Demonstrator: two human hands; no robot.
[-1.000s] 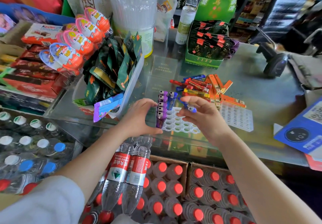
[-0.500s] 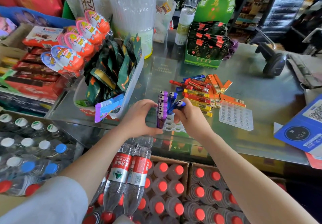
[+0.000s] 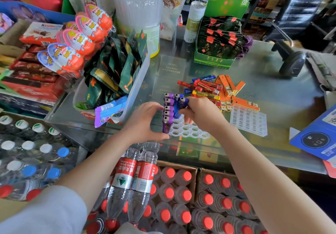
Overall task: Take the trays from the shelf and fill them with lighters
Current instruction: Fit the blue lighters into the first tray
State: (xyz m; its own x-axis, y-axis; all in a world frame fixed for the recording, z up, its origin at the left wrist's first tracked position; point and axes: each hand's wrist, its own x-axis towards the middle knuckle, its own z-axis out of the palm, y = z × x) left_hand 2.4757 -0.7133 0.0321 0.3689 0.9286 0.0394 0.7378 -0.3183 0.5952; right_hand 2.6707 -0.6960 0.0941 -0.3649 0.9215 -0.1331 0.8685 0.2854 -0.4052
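A white tray [image 3: 189,130] of round sockets lies on the glass tabletop [image 3: 272,95] near its front edge, with a row of purple lighters [image 3: 168,110] standing upright along its left side and a blue lighter [image 3: 177,97] upright behind them in the next row. The right hand [image 3: 203,113] pinches another blue lighter [image 3: 179,105], tilted, just beside the purple row, above the tray's empty sockets. The left hand [image 3: 145,122] is curled around the tray's left end, thumb at the front corner and fingers touching the purple lighters. Just behind the right hand lies a loose pile of lighters [image 3: 214,90] in red, yellow, orange and blue, and to the right of it a second tray [image 3: 249,120] lies flat and unfilled. At the left of the tabletop a clear plastic bin [image 3: 138,81] holds dark green packets; chocolate eggs [image 3: 78,40] stand further left. A green display box [image 3: 214,60] of dark sachets sits at the back, a handheld scanner [image 3: 291,60] at the right, and a blue card [image 3: 316,137] at the right edge. Below the tabletop are cartons of red-capped water bottles [image 3: 174,195]. Store shelves fill the background.
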